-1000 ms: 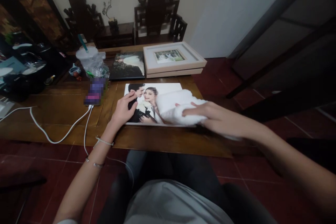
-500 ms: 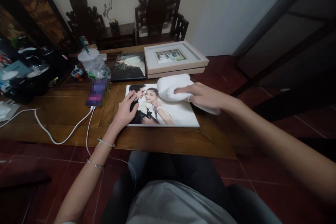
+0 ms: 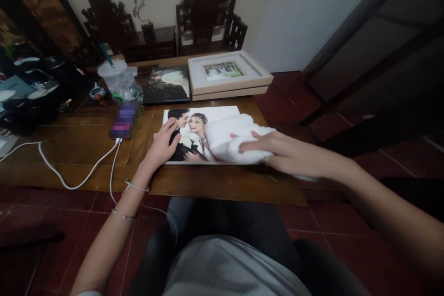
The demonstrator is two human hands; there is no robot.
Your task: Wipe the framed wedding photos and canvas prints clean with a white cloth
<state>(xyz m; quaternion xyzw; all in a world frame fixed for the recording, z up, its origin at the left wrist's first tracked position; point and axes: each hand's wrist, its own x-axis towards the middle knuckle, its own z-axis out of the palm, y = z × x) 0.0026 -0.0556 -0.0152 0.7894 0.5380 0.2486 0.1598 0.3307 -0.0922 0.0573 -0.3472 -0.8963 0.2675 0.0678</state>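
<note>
A wedding photo panel [image 3: 189, 143] with a glossy white background lies flat near the front edge of the wooden table [image 3: 222, 184]. My left hand [image 3: 164, 143] rests on its left edge, fingers stretched out and holding nothing. Bunched in my right hand [image 3: 274, 149] is a white cloth [image 3: 232, 134], pressed over the right part of the photo. The cloth and hand hide the panel's right side and lower right corner.
Behind the panel lie a dark photo panel [image 3: 169, 84] and stacked light-wood picture frames [image 3: 231, 75]. To the left are a phone [image 3: 124, 120] on white cables [image 3: 65, 183], a plastic cup with a straw [image 3: 113, 70] and crumpled plastic wrap [image 3: 126, 84]. Dark chairs [image 3: 207, 14] stand beyond.
My right hand has brought the white cloth down across the photo, from its upper right toward its lower right edge. My left hand stays in place on the panel. The view has shifted slightly.
</note>
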